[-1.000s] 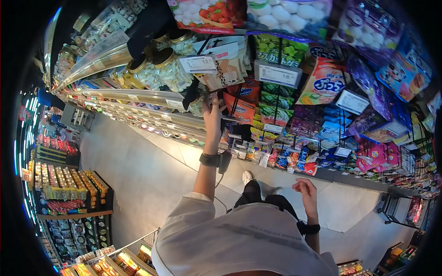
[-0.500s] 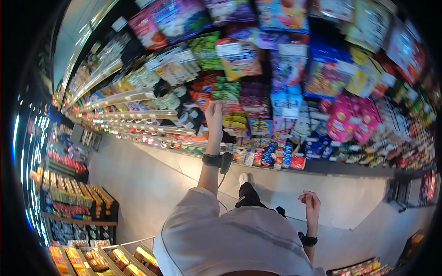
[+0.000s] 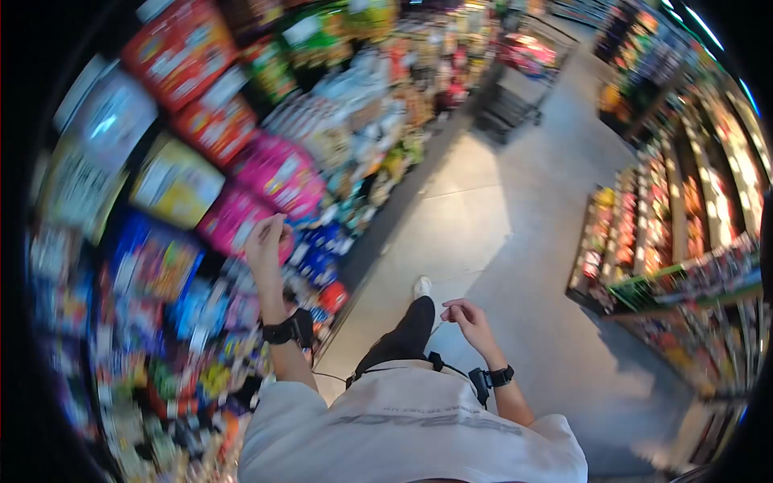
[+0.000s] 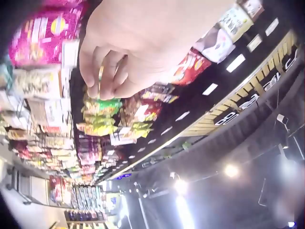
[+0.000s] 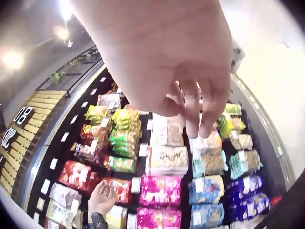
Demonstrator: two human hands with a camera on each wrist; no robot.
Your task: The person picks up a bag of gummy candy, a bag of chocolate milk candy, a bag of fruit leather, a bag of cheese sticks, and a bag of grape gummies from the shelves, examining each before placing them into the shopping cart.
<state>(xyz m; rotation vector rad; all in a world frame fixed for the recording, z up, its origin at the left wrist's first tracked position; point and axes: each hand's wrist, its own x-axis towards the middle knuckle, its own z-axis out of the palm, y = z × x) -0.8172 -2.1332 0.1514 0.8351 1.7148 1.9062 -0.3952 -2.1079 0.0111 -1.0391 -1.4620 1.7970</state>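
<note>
My left hand [image 3: 268, 241] is raised in front of the snack display, its fingers loosely bent with nothing visible in them. It overlaps bright pink bags [image 3: 279, 173] in the head view. In the left wrist view, the same hand's fingers [image 4: 112, 71] hang bent before green and yellow packs [image 4: 97, 121]. Low in front of my body, my right hand [image 3: 473, 324] is loosely curled over the aisle, and no object shows in it. The right wrist view shows rows of hanging snack bags, with pink bags [image 5: 161, 190] low in the middle.
The stocked snack wall runs along my left, edged by a dark base ledge [image 3: 403, 193]. A dark cart [image 3: 507, 105] with red packs stands farther up the aisle. Tiered shelves [image 3: 668, 217] of goods line the right side. Pale floor [image 3: 475, 217] lies between them.
The head view has turned right along the aisle. My left hand has left the packs near the orange bags and is now before the pink ones. The right hand remains low, loosely curled.
</note>
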